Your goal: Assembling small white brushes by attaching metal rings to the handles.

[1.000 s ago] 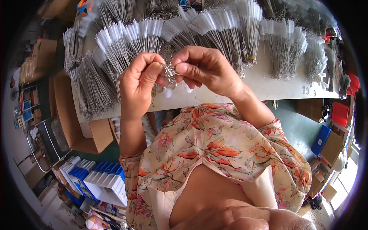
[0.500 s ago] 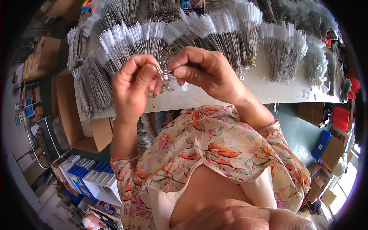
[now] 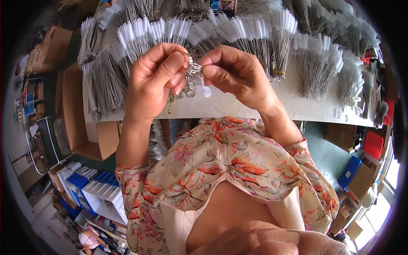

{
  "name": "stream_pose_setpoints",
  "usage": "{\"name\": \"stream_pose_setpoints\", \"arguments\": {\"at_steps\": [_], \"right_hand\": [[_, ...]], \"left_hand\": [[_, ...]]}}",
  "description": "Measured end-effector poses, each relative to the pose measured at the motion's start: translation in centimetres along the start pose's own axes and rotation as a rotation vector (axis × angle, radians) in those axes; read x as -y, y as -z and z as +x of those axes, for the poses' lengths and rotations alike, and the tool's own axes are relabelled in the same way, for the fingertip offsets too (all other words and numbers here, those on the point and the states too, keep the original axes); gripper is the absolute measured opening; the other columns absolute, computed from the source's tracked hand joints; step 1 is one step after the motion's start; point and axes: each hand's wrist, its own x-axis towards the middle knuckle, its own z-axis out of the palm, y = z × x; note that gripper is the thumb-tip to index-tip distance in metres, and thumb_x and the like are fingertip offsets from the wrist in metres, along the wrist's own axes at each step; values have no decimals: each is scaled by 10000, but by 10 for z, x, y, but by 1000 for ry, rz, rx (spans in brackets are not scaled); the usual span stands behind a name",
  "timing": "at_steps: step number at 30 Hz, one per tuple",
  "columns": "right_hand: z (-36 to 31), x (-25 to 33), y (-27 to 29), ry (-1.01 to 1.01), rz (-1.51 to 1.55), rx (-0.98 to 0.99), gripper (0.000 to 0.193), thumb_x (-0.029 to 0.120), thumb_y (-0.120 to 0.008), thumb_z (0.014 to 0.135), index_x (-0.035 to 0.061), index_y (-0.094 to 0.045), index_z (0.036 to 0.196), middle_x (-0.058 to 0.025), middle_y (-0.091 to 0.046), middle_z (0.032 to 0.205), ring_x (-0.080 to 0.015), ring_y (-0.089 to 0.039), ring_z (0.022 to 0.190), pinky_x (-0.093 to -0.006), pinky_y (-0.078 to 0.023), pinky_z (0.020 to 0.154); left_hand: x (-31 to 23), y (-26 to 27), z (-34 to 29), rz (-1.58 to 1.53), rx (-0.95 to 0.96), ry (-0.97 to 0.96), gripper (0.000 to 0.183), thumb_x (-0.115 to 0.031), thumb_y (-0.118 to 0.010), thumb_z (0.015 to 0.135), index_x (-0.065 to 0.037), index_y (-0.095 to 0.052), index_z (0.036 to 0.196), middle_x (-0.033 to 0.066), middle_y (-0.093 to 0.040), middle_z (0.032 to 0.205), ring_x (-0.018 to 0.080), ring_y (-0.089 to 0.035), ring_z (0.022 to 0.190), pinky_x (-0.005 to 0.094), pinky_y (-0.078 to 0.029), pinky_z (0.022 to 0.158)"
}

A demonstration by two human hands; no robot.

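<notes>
Over the near edge of the table, my left hand (image 3: 157, 80) is closed, with a shiny metal ring (image 3: 190, 60) pinched between thumb and forefinger. Close to its right, my right hand (image 3: 238, 75) pinches thin shiny metal pieces (image 3: 195, 69) that reach toward the ring; their exact shape is too small to tell. More loose metal rings (image 3: 191, 91) show on the table below and between the hands. Beside them is a small whitish translucent disc (image 3: 207, 92). Behind the hands stand bundles of thin wire brushes (image 3: 155, 34) with white bristle heads.
More brush bundles (image 3: 316, 63) line the white table (image 3: 238, 108) to the right. An open cardboard box (image 3: 91, 140) stands at the table's left side. Blue and white plastic bins (image 3: 100, 191) lie lower left, where another person (image 3: 89, 238) shows. A red bin (image 3: 374, 144) is on the right.
The view has shifted slightly. Both hands have moved a little up and to the right, and the left one has turned so its ring sits differently. The thin metal pieces between them now spread more visibly.
</notes>
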Motion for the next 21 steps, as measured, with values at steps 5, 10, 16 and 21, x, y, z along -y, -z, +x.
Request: {"name": "stream_pose_setpoints", "arguments": {"at_steps": [5,10,16,21], "right_hand": [[1,4,5,-5,-29,-10,135,120,-571,879,-5,-577,931,-8,-591,761,-49,-528,708,-190,-421,605],[3,-5,-4,88,-36,-23,96,79,-572,869,-11,-571,903,-19,-602,754,-54,-541,676,-201,-441,586],[19,-27,-24,410,-323,-181,122,38,-641,805,-26,-549,855,-73,-630,777,-112,-612,698,-255,-512,631],[19,-60,-31,249,-359,-127,140,61,-640,812,-12,-556,896,-63,-629,784,-123,-623,752,-255,-500,695]], "left_hand": [[-22,-6,-1,517,124,-42,140,-88,-514,901,28,-577,945,31,-566,763,55,-475,569,196,-415,503],[-11,-9,2,324,-23,-268,154,-98,-525,895,39,-590,870,95,-626,843,164,-610,770,267,-483,729],[-9,-18,-9,-102,-226,-152,157,-113,-549,872,30,-605,899,120,-637,909,204,-638,802,273,-494,728],[-54,19,-37,250,-297,-181,157,-86,-502,895,51,-578,908,122,-623,877,175,-621,696,271,-508,659]]}}
